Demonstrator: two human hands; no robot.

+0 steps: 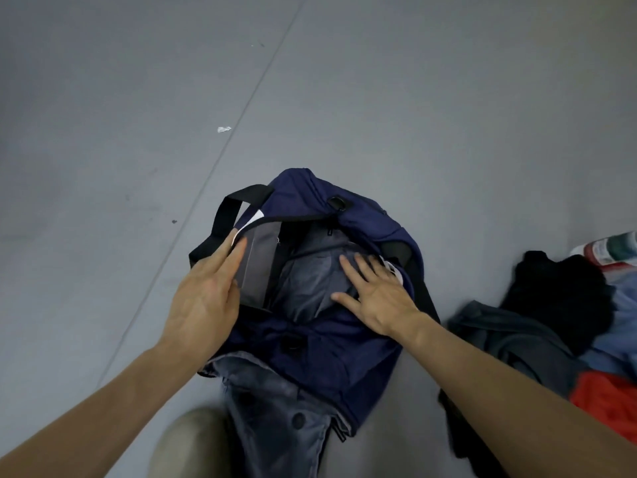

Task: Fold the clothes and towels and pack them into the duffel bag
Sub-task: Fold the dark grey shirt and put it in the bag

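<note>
- A bent knee (193, 439) in pale cloth is at the lowest edge of the view, and just beside it a grey garment (275, 419) with a dark button lies on the floor (379, 98). Its far part goes under the near end of the bag.
- The navy duffel bag (310, 350) lies on the floor directly in front of the person. Its long axis runs from the person away, and its opening faces up and shows the grey lining (303, 288).
- Both forearms reach forward from the lower corners, and they come closer to each other at the bag.
- The left hand (203, 298) lies palm down on the left edge of the opening. Its fingers (238, 251) are straight and pressed together, and they touch a grey flap of the lining and the black strap (224, 208). I cannot tell if the thumb holds the flap.
- The right hand (375, 298) rests flat on the lining inside the opening, at its right side. Its fingers (348, 269) are spread and straight, the thumb points left, and they grip nothing.
- Near the bag on the right is a loose pile of clothes (537, 332), unfolded, with a black piece (558, 291) and a red piece (606, 401).
- Far beyond the bag, a small white scrap (224, 129) lies on the floor near a seam.
</note>
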